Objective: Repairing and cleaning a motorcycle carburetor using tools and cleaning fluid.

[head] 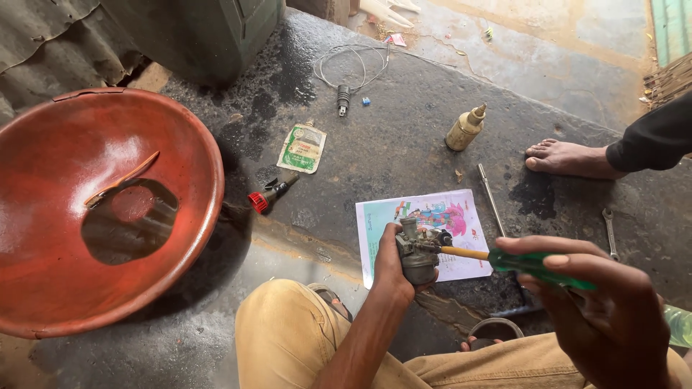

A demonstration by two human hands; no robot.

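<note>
One large red basin (94,209) sits at far left on the dark, oil-stained floor (404,137), holding a shallow pool of liquid and a thin strip. Right of it lie a small tool with a red cap (265,196) and a flattened green-and-white sachet (303,148). Further back, a coiled cable (353,68) ends in a dark fitting. At centre, a printed paper sheet (461,216) is spread on the floor. Above it, the left hand (393,263) has its fingers closed around a grey metal carburettor (418,252), held just over the sheet's lower edge. The right hand (598,302) grips a green-handled screwdriver (533,264), fingers wrapped tight on the handle; its yellow shaft meets the carburettor's side. Behind, a tan oil bottle (465,128) stands upright, a metal rod (491,198) lies beside the sheet, and a spanner (610,232) lies further right. Another person's bare foot (569,158) rests on the floor at right.
</note>
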